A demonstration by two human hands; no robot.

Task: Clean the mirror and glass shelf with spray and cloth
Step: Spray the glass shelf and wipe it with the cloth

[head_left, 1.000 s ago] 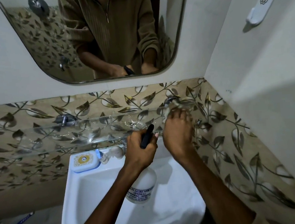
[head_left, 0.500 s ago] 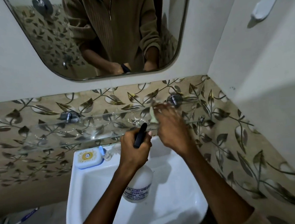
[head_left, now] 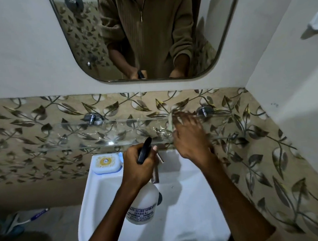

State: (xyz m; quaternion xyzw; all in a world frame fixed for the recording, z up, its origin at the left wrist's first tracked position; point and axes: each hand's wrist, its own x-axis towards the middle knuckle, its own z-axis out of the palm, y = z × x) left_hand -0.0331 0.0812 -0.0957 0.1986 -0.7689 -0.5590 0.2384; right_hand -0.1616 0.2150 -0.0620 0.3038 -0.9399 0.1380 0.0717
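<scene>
**Ana:** Hands first, where are they?

**Ben:** Left hand point(head_left: 138, 164) is low over the white sink point(head_left: 97, 216), fist wrapped around the neck of the spray bottle point(head_left: 143, 207). Its black trigger head point(head_left: 144, 150) sticks up out of the fist, pointing toward the glass shelf point(head_left: 70, 136). The bottle's white body hangs below the hand, tilted, with its printed label facing up.

**Ana:** And the other?

**Ben:** Right hand point(head_left: 191, 136) is up on the glass shelf, palm down, fingers point(head_left: 184, 117) spread and reaching to the back edge near the right chrome bracket point(head_left: 204, 111). It's blurred. A pale strip of cloth point(head_left: 170, 122) shows at its left side, pressed under the fingers against the glass; how much cloth lies beneath I cannot tell.

**Ana:** Arms?

**Ben:** Both forearms come up from the bottom edge, bare, the right one angled in from the lower right, the left from the lower middle. The two hands sit just beside each other without touching.

**Ana:** The mirror?

**Ben:** Mirror point(head_left: 223, 29) hangs on the wall above the leaf-patterned tiles point(head_left: 21, 116), well above the shelf, and reflects a brown zip-neck top and both hands. A blue-and-white soap box point(head_left: 105, 162) sits on the sink's back left corner, and a chrome tap point(head_left: 155, 174) shows between the hands
</scene>
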